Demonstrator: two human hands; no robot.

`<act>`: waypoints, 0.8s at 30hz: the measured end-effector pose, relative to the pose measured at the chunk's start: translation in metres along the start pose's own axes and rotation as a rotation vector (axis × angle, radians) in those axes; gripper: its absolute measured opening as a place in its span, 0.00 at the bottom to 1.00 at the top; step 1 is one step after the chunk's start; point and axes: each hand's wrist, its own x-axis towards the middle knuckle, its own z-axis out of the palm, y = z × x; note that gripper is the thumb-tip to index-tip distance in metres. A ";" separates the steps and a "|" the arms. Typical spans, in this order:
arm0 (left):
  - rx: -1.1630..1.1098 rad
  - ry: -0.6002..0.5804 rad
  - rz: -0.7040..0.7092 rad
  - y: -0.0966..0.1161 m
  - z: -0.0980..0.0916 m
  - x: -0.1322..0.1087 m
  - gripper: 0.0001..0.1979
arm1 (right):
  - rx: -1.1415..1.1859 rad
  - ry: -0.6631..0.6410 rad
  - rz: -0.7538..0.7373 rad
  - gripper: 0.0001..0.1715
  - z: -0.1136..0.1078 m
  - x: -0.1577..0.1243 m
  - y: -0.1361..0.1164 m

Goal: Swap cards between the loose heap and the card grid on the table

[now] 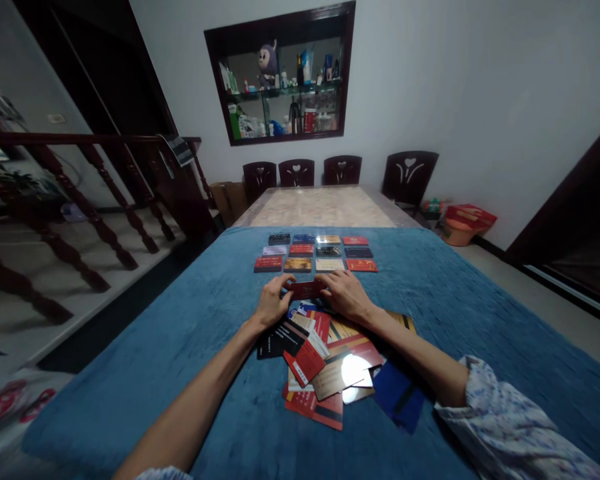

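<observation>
A dark red card (306,291) is held upright between my two hands, just above the blue cloth. My left hand (274,300) pinches its left end, and my right hand (346,293) grips its right end. Beyond the hands, stacks of cards lie in three rows, among them a red stack (268,264), a gold one (298,265) and a red one at the right (362,265). Nearer to me is a loose, overlapping pile with a gold card (333,377), a red card (317,407), black cards (275,343) and a blue card (399,393).
The blue cloth (180,333) covers the near part of the long table (330,205). Dark chairs (410,175) stand at its far side. A wooden railing (95,160) runs along the left, and a red and orange bin (463,230) is on the floor at the right.
</observation>
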 end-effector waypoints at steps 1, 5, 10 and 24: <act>0.009 -0.010 0.012 -0.001 0.001 0.000 0.15 | -0.006 -0.010 0.018 0.17 0.000 0.000 -0.001; 0.069 -0.060 0.022 -0.007 0.001 -0.001 0.16 | -0.014 -0.055 0.067 0.21 -0.001 -0.001 -0.003; 0.114 -0.121 0.004 -0.007 0.000 -0.001 0.20 | 0.008 -0.108 0.083 0.26 -0.001 0.000 -0.004; 0.069 -0.106 -0.001 -0.006 0.001 0.008 0.25 | 0.041 -0.151 0.098 0.29 -0.015 0.007 -0.004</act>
